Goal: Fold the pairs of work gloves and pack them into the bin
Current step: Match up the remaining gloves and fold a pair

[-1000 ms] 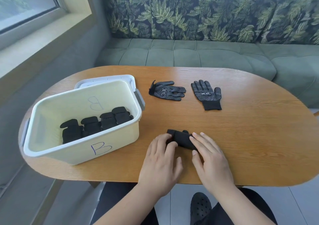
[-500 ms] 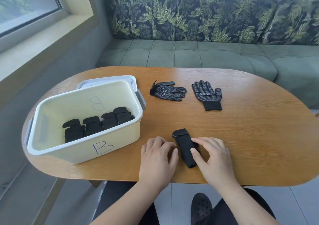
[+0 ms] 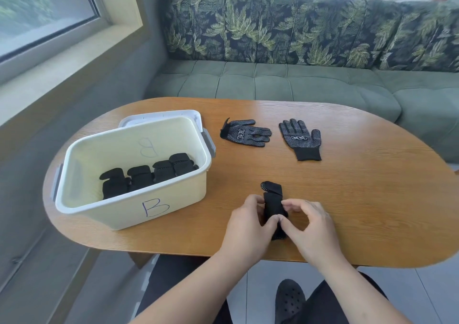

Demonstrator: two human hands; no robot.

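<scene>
A long green sofa [image 3: 298,85] with a leaf-print back runs behind an oval wooden table [image 3: 360,199], and a window [image 3: 37,13] with a broad sill fills the wall to the left. On the left part of the table stands a cream plastic bin [image 3: 119,214] marked "B" in blue, resting on its white lid [image 3: 159,116]. Four folded black glove bundles [image 3: 149,177] sit in a row along the bin's floor.

Beyond the middle of the table lie two flat black dotted work gloves, well apart from the bin. The left flat glove [image 3: 244,136] has its fingers pointing right. The right flat glove [image 3: 300,139] has its fingers pointing away from the person and its cuff towards them.

Near the front edge lies a narrow folded black glove pair [image 3: 272,199]. Its long axis runs away from the person, leaning slightly left at the far end, where a dotted fingertip shows. The left hand [image 3: 248,226] grips its left side with curled fingers. The right hand [image 3: 313,226] pinches its right side, and the two thumbs meet across the top.
</scene>
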